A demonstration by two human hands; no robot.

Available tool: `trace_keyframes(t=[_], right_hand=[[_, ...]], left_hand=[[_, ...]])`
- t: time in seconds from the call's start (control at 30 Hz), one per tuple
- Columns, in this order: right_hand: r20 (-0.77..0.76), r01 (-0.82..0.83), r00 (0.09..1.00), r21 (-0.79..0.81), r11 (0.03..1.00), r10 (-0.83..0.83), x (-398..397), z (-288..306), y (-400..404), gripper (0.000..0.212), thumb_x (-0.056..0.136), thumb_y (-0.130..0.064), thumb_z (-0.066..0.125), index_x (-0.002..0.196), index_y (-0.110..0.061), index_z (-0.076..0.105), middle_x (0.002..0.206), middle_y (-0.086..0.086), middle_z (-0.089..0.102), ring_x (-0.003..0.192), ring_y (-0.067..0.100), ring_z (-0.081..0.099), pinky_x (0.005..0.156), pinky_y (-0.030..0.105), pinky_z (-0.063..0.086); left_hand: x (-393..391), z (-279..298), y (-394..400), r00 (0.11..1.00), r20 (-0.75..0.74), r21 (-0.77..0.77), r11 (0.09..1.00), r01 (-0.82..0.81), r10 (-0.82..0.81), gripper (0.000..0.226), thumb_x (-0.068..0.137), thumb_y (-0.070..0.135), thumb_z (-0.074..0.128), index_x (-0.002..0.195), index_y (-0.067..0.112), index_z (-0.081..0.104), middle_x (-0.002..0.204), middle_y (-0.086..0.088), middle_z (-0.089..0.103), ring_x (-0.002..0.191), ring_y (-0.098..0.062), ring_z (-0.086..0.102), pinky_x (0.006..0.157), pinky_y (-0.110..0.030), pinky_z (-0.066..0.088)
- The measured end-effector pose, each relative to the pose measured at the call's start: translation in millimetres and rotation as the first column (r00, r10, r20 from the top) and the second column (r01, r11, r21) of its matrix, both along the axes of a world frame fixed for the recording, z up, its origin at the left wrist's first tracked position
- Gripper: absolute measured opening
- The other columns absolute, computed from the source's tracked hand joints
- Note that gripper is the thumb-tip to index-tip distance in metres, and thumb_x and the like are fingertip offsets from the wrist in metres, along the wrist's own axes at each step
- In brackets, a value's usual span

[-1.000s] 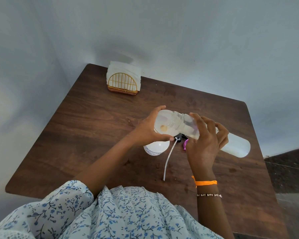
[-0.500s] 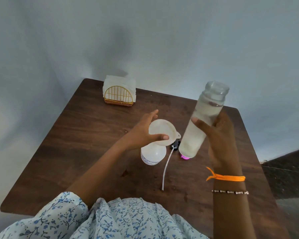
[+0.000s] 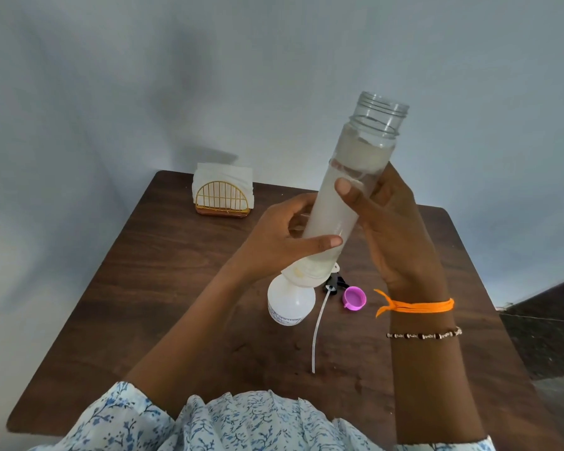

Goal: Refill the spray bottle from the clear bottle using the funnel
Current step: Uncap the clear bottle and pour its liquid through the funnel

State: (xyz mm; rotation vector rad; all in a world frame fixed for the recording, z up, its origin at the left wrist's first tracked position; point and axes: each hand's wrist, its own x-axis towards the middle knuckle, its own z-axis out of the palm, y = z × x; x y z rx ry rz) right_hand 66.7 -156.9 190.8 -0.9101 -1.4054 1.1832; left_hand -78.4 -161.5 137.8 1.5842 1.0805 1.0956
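Head view, looking down on a dark brown wooden table [image 3: 163, 288] set against a pale grey wall. Both hands hold a tall clear plastic bottle [image 3: 345, 196] above the table, nearly upright, its top leaning slightly to the right. Its threaded mouth is uncapped and it holds a cloudy whitish liquid to just below the shoulder. Left hand [image 3: 284, 242] is wrapped round the lower part of the bottle, thumb laid across the near side. Right hand [image 3: 391, 229] grips the bottle higher up from the right, thumb pressed on the near face, fingers curled behind. An orange thread band [image 3: 417, 305] and a beaded bracelet [image 3: 424, 335] sit on the right wrist. Directly below the bottle's base stands the white plastic spray bottle [image 3: 290, 304] on the table; the pale round funnel [image 3: 306, 271] appears seated in its neck, largely hidden by the bottle's base, and contact between the two cannot be judged. Just right of it lies the black spray head with its long thin white dip tube [image 3: 318, 330], removed and flat on the table. A small purple bottle cap [image 3: 354, 298] lies beside that, open side up. At the far left corner stands a gold wire napkin holder with white napkins [image 3: 223, 195]. A blue-flowered white garment [image 3: 241, 421] fills the bottom edge.
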Motion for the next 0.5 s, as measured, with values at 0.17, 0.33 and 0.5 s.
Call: trace_keyframes(t=[0.17,0.33,0.5], right_hand=[[0.079,0.157,0.986,-0.093,0.983,-0.150,18.9,-24.1,5.4,0.053,0.089,-0.057,0.038,0.135,-0.032,0.041,0.132,-0.012,0.052,0.122,0.008,0.048,0.100,0.030,0.039],[0.431,0.455,0.821,-0.099,0.885,-0.375,49.5,-102.8,38.2,0.026,0.094,-0.021,0.050,0.119,-0.020,0.057,0.123,0.005,0.059,0.116,0.018,0.051,0.101,0.034,0.039],[0.897,0.459,0.430,-0.124,0.880,-0.098,68.3,-203.2,40.1,0.042,0.093,-0.015,0.047,0.134,-0.015,0.044,0.144,0.013,0.038,0.132,0.031,0.032,0.105,0.036,0.023]], left_hand=[[-5.9,-4.4,1.5,0.993,-0.041,-0.015,0.993,-0.114,0.114,0.054,0.069,0.033,0.080,0.112,0.041,0.050,0.112,0.021,0.059,0.105,-0.002,0.059,0.090,-0.033,0.053],[-5.4,-10.1,0.8,0.988,0.001,-0.060,0.986,-0.156,0.157,0.053,0.068,0.028,0.081,0.104,0.048,0.048,0.114,0.017,0.060,0.107,-0.008,0.059,0.090,-0.035,0.053],[-3.8,-15.5,-0.6,0.987,0.010,-0.079,0.984,-0.162,0.163,0.051,0.069,0.026,0.081,0.103,0.048,0.050,0.116,0.013,0.062,0.106,-0.007,0.060,0.090,-0.037,0.054]])
